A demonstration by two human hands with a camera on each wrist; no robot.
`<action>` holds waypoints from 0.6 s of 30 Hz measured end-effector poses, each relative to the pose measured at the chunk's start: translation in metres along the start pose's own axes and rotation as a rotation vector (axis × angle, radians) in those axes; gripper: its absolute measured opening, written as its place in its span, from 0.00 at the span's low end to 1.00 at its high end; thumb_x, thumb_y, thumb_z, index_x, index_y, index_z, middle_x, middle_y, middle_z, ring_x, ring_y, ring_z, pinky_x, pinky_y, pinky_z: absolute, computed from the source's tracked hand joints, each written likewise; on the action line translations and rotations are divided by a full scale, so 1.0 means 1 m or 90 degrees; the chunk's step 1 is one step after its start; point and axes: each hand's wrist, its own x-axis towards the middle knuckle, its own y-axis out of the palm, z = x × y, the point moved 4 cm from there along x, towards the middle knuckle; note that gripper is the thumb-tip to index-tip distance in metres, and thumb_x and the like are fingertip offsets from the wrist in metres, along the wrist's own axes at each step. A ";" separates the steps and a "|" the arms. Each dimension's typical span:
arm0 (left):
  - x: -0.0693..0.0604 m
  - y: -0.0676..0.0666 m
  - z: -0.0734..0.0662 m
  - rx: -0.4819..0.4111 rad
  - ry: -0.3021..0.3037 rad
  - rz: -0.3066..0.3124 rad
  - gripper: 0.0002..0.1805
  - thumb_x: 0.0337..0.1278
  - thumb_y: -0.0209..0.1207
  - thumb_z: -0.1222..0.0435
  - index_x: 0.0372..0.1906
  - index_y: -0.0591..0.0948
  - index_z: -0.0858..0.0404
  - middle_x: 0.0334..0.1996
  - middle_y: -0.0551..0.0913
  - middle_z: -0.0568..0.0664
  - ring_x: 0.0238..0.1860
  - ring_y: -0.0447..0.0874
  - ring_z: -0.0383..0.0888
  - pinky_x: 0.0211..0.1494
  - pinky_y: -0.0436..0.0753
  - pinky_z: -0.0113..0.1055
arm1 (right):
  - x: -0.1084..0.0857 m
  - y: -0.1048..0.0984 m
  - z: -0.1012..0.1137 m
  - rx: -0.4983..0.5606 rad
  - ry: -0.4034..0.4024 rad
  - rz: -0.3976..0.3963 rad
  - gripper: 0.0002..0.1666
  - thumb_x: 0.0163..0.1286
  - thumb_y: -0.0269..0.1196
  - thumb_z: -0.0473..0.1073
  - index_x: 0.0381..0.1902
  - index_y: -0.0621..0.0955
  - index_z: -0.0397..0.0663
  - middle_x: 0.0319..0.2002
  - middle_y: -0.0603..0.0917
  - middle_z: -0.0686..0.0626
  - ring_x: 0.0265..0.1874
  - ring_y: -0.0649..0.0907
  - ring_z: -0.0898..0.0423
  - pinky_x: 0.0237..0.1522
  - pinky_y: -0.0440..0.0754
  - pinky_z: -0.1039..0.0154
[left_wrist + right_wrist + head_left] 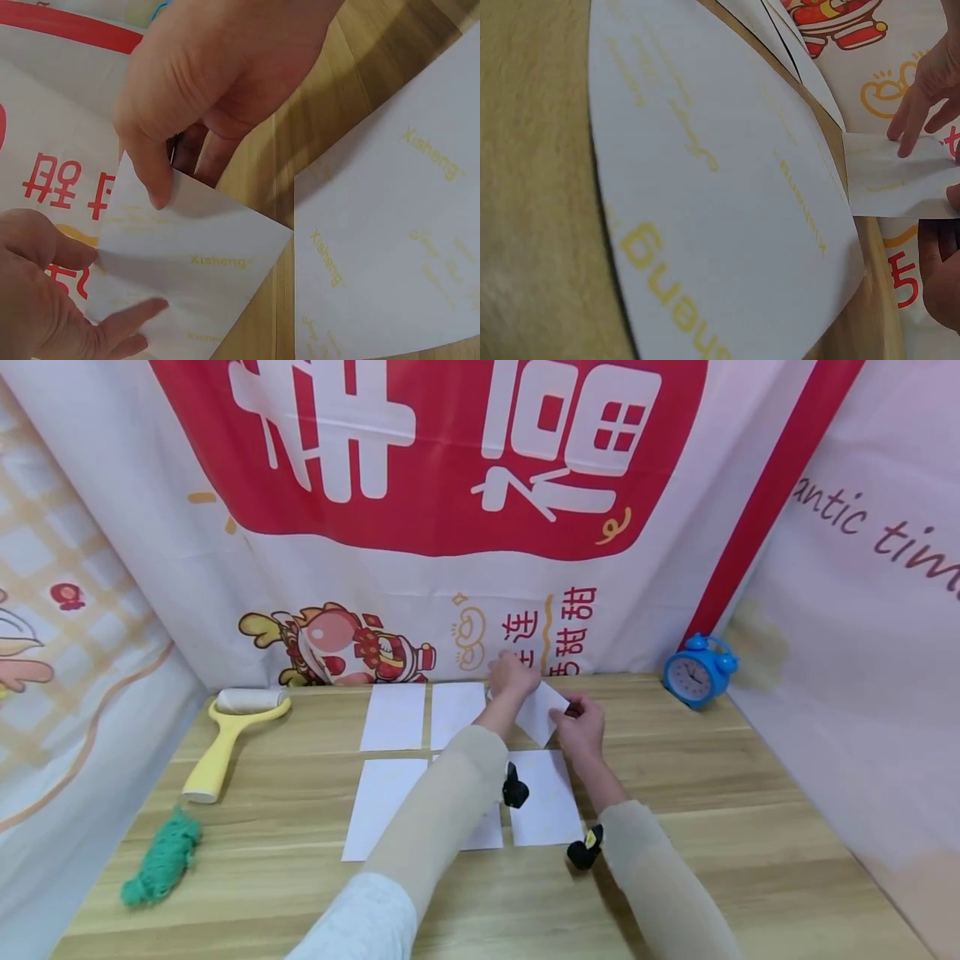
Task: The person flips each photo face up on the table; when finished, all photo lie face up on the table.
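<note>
Near the far edge of the desk [285,827], the right hand [582,728] clamps its fingers on a tilted sheet [538,715], while the left hand [514,678] touches it with fingers apart.

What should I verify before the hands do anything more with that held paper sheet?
1. Right-hand hold: ok; the right hand pinches the held sheet by its edge.
2. Left-hand contact: ok; the left hand has fingers on that sheet.
3. Sheet squared with the rows: not ok; it sits turned at an angle.
4. Sheet clear of the near-row right sheet: cannot tell; one corner lies very close to its edge.
5. Near-row middle sheet straight: cannot tell; the left sleeve covers much of it.
6. Roller, green bundle and blue clock clear of the sheets: ok.
</note>
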 end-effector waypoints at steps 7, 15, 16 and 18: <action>-0.001 0.000 0.001 -0.047 0.002 0.028 0.24 0.58 0.67 0.60 0.58 0.78 0.65 0.53 0.84 0.60 0.48 0.86 0.53 0.47 0.90 0.41 | -0.004 0.003 0.002 -0.033 -0.037 0.061 0.19 0.64 0.65 0.28 0.54 0.83 0.36 0.53 0.86 0.35 0.52 0.85 0.43 0.60 0.86 0.51; -0.005 -0.001 -0.003 -0.098 0.002 0.046 0.23 0.58 0.65 0.66 0.58 0.77 0.66 0.50 0.86 0.61 0.41 0.90 0.51 0.40 0.91 0.37 | -0.005 0.006 0.010 -0.044 -0.074 0.159 0.23 0.73 0.62 0.33 0.65 0.79 0.44 0.65 0.82 0.39 0.68 0.80 0.42 0.74 0.77 0.45; -0.005 -0.001 -0.004 -0.098 0.005 0.045 0.22 0.58 0.64 0.67 0.58 0.77 0.67 0.50 0.86 0.61 0.41 0.90 0.51 0.42 0.91 0.38 | -0.005 0.006 0.011 -0.047 -0.084 0.172 0.24 0.73 0.61 0.32 0.66 0.79 0.44 0.66 0.82 0.40 0.69 0.80 0.42 0.74 0.76 0.45; -0.005 -0.002 -0.004 -0.089 0.010 0.039 0.21 0.59 0.64 0.67 0.57 0.77 0.66 0.51 0.86 0.61 0.44 0.89 0.51 0.47 0.91 0.39 | -0.005 0.004 0.013 -0.063 -0.109 0.194 0.25 0.73 0.62 0.32 0.67 0.79 0.44 0.67 0.81 0.39 0.70 0.79 0.41 0.74 0.77 0.44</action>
